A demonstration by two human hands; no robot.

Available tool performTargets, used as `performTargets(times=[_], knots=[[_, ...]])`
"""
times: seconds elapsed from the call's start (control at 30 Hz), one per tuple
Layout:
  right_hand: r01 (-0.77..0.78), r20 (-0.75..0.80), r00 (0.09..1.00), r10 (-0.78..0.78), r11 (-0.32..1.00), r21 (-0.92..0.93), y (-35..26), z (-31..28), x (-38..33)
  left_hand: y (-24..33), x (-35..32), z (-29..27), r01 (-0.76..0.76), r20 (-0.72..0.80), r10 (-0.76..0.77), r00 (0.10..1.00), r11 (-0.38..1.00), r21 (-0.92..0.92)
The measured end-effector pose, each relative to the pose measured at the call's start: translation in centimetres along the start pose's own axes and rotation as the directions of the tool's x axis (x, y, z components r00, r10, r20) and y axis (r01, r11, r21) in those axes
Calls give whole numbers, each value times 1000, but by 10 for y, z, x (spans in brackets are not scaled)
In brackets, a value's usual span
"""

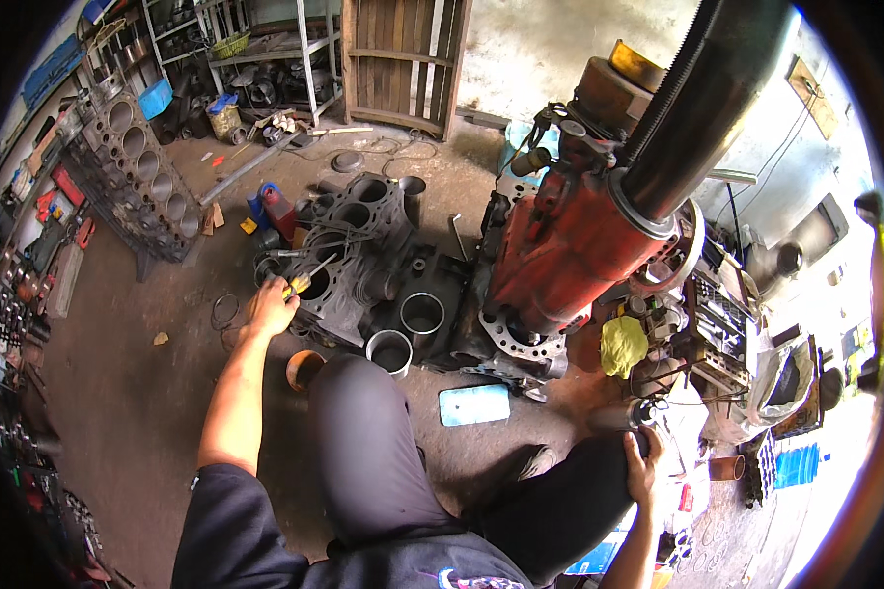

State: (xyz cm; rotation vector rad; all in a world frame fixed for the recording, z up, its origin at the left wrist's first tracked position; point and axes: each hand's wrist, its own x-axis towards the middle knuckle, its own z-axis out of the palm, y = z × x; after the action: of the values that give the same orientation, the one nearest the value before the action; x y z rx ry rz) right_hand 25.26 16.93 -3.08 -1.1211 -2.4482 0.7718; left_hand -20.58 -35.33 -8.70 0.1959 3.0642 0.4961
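Head view: left hand (pixel 272 307) is gripping a yellow-handled tool (pixel 296 287), engine block (pixel 354 267) lying just rightward. Right hand (pixel 644 462) is resting spread on the knee (pixel 599 473).

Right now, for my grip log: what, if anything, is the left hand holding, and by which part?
A yellow tool, by its near end; kind unclear.

Small yellow tool (pixel 298 286), slanted, at edge of grimy, open-bored engine block (pixel 342 296)
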Motion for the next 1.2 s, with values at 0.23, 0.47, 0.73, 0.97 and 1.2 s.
performTargets(times=[0.23,0.47,0.73,0.97,1.2], knots=[[-25,-42,999,24,1000,-19,-8,-4,-1,-25,6,35,-77,-176,58,983,992,-104],[-38,34,999,17,454,890,-30,-30,43,16,-3,-36,-48,-195,21,981,990,-136],[87,-116,992,-43,-433,897,-161,-61,221,264,-34,-319,-840,-855,501,134,515,170],[-55,-302,828,-473,-604,795,-262,-99,283,502,-83,-480,-919,-837,543,64,358,163],[-61,-260,857,-444,-589,806,-245,-100,282,637,-66,-496,-832,-953,251,172,554,-4]])
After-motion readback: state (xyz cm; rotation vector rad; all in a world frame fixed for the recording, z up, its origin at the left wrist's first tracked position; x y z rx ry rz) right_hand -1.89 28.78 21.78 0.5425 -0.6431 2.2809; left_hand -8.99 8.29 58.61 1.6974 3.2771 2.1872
